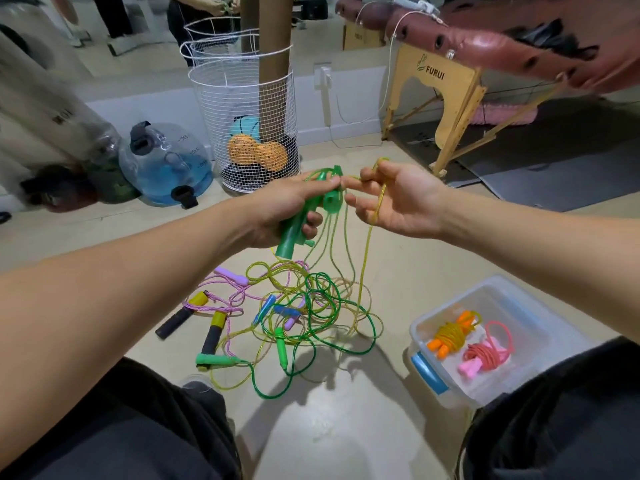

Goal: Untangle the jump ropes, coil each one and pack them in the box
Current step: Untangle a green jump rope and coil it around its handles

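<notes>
The left hand (pixel 277 206) grips a pair of green jump-rope handles (pixel 294 226), fingers curled round them, with the index finger stretched forward to meet the right hand. The right hand (pixel 394 199) is raised just beside it, palm turned inward; a yellow-green rope strand (pixel 369 237) loops over its fingers, which bend round the cord near the top, and the strand hangs down from there. Whether thumb and forefinger actually pinch the cord is hard to tell, as the fingertips blur together.

Directly below the hands, on the beige floor (pixel 346 427), lies the tangled pile of ropes (pixel 311 306): dark green, yellow-green and tan cords knotted over each other. At the pile's left edge a pink speckled rope runs to a lilac handle (pixel 231 275) and to two black-and-yellow handles (pixel 214 332). A light green handle (pixel 216 360) lies at the pile's near-left edge, and blue handles (pixel 277 308) sit in its middle.

To the right of the pile stands the clear plastic box (pixel 519 306) with a blue latch. Inside it rest two coiled ropes, touching: an orange-handled yellow one (pixel 450 336) and a pink one (pixel 485 355).

Beyond the pile, a white wire basket (pixel 242 109) holds balls, with a blue water jug (pixel 166 164) just left of it.
</notes>
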